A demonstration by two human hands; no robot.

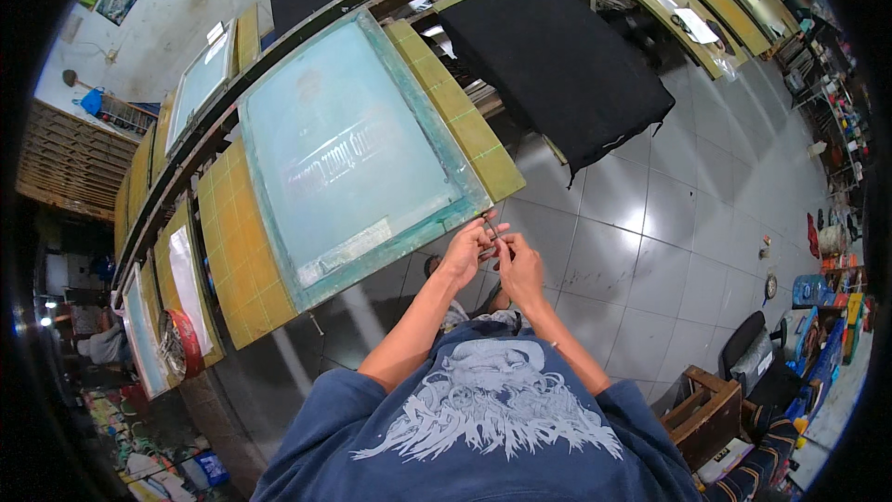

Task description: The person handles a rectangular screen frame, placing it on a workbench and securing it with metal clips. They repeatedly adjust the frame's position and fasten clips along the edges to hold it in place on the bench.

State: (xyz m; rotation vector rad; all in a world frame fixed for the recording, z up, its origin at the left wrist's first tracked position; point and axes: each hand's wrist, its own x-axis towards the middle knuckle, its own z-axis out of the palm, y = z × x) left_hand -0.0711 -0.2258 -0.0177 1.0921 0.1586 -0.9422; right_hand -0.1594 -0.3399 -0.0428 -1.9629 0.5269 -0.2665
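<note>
A screen-printing frame (346, 144) with pale blue mesh and green edges lies tilted on a yellowish board (243, 256). Pale lettering shows in the mesh. At the frame's near right corner, my left hand (467, 249) has its fingers bent around a thin dark rod-like piece (491, 227), perhaps a bolt. Close against it on the right, my right hand (520, 270) pinches at the piece's lower end. The fingers partly hide the piece, so its exact kind cannot be made out. Both hands are just below the frame's corner.
Right of the frame, a black cloth (557, 65) drapes over another board. More boards with papers (695, 26) follow along the curved rack. A bolt (317, 323) juts down from the near left corner. A wooden stool (703, 418) and an office chair (757, 363) stand at lower right.
</note>
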